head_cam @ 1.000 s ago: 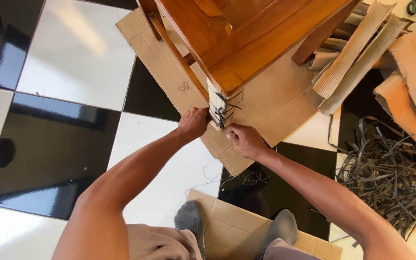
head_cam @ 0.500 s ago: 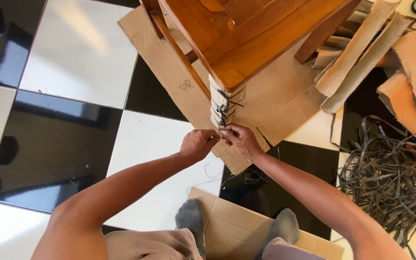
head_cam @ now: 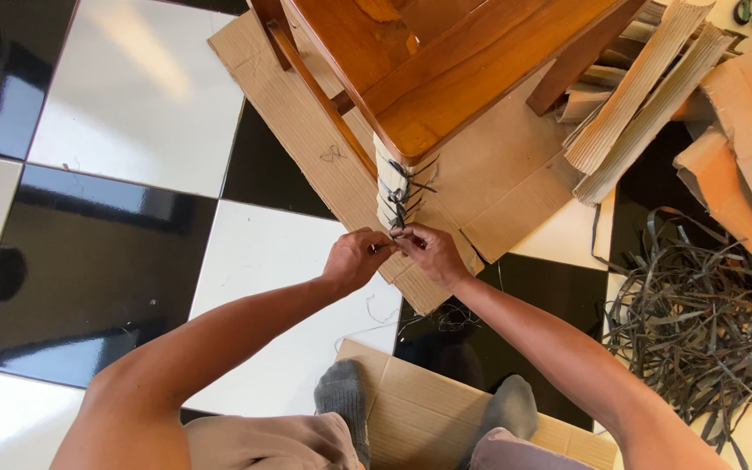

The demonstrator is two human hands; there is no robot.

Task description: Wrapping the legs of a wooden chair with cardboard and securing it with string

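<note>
Both hands are meeting at the frame's centre: the left hand [head_cam: 354,258] and right hand [head_cam: 428,252] are each pinching, fingers closed, the ends of a dark strap [head_cam: 396,228]. That strap is binding pale cardboard padding [head_cam: 386,184] around the leg of a wooden chair [head_cam: 446,83] just above, standing on flat cardboard [head_cam: 306,122]. Loose straps [head_cam: 698,313] are lying at right.
</note>
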